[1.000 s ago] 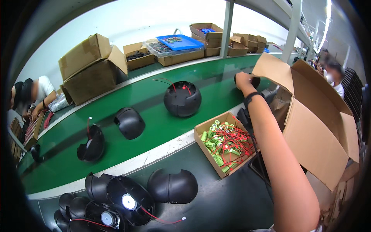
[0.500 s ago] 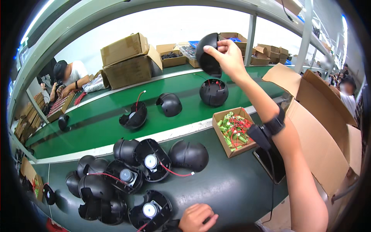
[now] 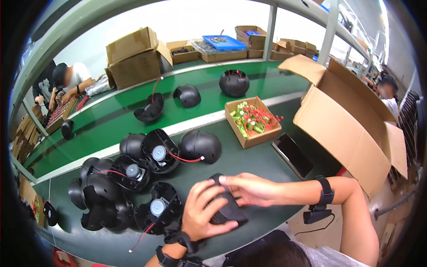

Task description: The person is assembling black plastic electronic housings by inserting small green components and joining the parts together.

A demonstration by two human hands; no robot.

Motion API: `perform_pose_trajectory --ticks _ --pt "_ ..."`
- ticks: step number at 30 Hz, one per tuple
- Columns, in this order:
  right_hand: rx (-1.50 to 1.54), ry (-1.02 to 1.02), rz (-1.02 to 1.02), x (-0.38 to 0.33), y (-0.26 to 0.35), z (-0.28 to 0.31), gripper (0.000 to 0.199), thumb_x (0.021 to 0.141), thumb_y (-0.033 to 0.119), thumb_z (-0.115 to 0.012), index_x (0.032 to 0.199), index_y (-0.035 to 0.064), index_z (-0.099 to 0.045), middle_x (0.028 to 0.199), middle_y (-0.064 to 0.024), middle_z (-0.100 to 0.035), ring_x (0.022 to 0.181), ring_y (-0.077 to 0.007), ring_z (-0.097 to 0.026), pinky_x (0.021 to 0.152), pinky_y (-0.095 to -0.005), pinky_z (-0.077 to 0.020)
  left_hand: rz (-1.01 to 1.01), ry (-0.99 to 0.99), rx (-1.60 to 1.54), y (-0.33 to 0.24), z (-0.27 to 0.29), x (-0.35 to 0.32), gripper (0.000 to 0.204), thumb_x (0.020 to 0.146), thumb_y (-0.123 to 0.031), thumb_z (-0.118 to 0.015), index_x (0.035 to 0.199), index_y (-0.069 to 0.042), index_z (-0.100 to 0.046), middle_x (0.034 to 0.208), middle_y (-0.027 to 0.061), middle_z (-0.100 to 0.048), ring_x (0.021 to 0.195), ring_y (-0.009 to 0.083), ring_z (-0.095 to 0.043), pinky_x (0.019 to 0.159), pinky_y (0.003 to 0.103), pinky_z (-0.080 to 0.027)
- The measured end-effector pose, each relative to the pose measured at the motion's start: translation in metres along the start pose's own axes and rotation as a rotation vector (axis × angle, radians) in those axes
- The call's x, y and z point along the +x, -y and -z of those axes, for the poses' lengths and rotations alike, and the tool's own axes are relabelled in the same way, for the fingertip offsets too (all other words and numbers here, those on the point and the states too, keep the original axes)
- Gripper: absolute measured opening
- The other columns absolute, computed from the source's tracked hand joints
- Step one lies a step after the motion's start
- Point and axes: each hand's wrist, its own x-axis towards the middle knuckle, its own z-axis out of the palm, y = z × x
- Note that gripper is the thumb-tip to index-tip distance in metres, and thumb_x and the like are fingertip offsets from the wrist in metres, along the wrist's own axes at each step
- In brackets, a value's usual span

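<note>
Low over the dark bench, a black rounded plastic shell (image 3: 230, 209) is between my two hands. My left hand (image 3: 202, 211) wraps its fingers over the shell's left side. From the other side, my right hand (image 3: 253, 189) grips the upper edge with thumb and fingers. The shell's inside does not show. Just left of my hands lies an open half shell with a silver round speaker (image 3: 158, 207) and a red wire. Beyond it are more speaker halves (image 3: 159, 154) and a closed-side-up black shell (image 3: 201, 146).
A small carton (image 3: 253, 139) of green parts and red wires stands ahead, beside a dark flat phone-like device (image 3: 293, 155). A large open carton (image 3: 351, 129) flanks the right side. Several black shells, one a round body (image 3: 234, 83), sit on the green belt (image 3: 120, 107). A co-worker (image 3: 73, 80) works far left.
My right hand has brought the black shell down from above the belt to the near bench. My left hand has moved up and closed on it. The view has shifted.
</note>
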Motion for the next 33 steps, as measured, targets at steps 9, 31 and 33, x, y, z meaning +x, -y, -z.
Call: perform_pose_trajectory --ticks 9,31,33 --pt "-0.920 -0.050 0.502 -0.021 -0.014 0.033 0.020 0.093 0.020 -0.060 0.095 0.0009 -0.065 0.083 -0.0068 -0.065 0.084 -0.0216 -0.063 0.073 -0.0371 -0.0516 0.114 0.061 0.086 0.002 -0.001 0.003 0.033 0.070 -0.020 -0.072 0.100 -0.008 -0.071 0.113 0.0106 -0.061 0.122 0.0467 -0.045 0.099 0.054 -0.043" --pt "-1.601 0.055 1.626 -0.015 0.063 -0.012 0.013 0.072 0.021 -0.065 0.080 0.0105 -0.063 0.076 -0.0016 -0.054 0.085 -0.0236 -0.057 0.088 -0.0422 -0.0459 0.171 0.078 0.088 -0.014 -0.015 0.019 0.030 0.088 -0.024 -0.050 0.097 0.000 -0.066 0.106 0.0172 -0.062 0.113 0.0484 -0.049 0.103 0.058 -0.035" --pt "-1.506 -0.264 1.422 -0.006 0.111 0.021 0.021 0.075 0.015 -0.073 0.093 0.0055 -0.067 0.084 -0.0112 -0.067 0.081 -0.0280 -0.065 0.077 -0.0355 -0.0504 0.160 0.049 0.059 -0.011 -0.016 0.016 0.035 0.090 -0.026 -0.048 0.092 0.003 -0.067 0.109 0.0191 -0.062 0.117 0.0549 -0.047 0.100 0.057 -0.040"
